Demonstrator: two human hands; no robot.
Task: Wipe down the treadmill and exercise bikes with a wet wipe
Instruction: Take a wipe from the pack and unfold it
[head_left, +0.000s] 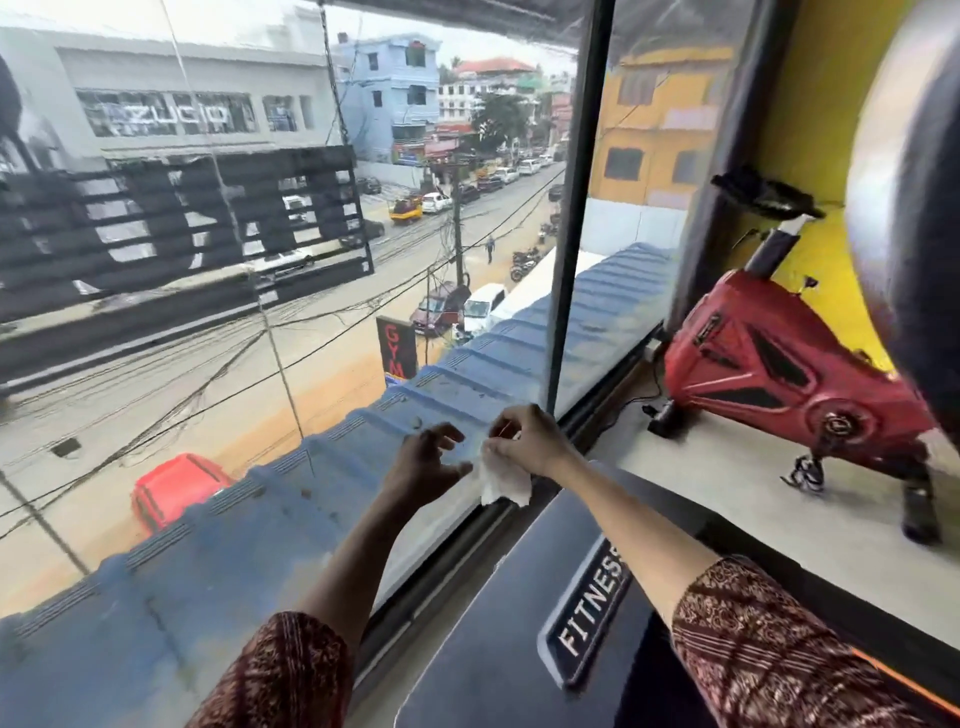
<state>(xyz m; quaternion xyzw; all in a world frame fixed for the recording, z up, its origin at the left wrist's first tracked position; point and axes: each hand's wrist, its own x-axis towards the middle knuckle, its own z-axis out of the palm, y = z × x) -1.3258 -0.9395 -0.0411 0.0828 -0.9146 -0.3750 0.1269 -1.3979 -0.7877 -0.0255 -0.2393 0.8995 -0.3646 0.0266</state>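
1 white wet wipe (501, 480) hangs crumpled in the air above the front end of the treadmill (493, 649), close to the window glass (311, 260). The right hand (530, 439) pinches its upper edge, fingers curled together on the cloth, and the rest of the wipe dangles below the wrist. The left hand (423, 465) is just beside it, fingers apart and loosely curled around nothing. Whether its thumb touches the wipe cannot be told.

Both forearms reach forward from patterned maroon sleeves (779, 639). Under them lies the treadmill's dark, glossy hood, which bears an oval badge (589, 608) reading "FITNESS".

To the right, 1 red exercise bike (769, 374) stands on the pale floor (727, 493) beside a yellow wall (810, 104), with its black saddle up near the window corner. A dark upright frame post (576, 208) divides the glass. A large grey rounded shape (909, 208) fills the upper right edge, too blurred to identify.

Beyond the pane, a blue ribbed roof (208, 545) runs just below the sill. Farther down are a street with parked cars, 1 red car (176, 488) and a "GYM" sign (397, 345).
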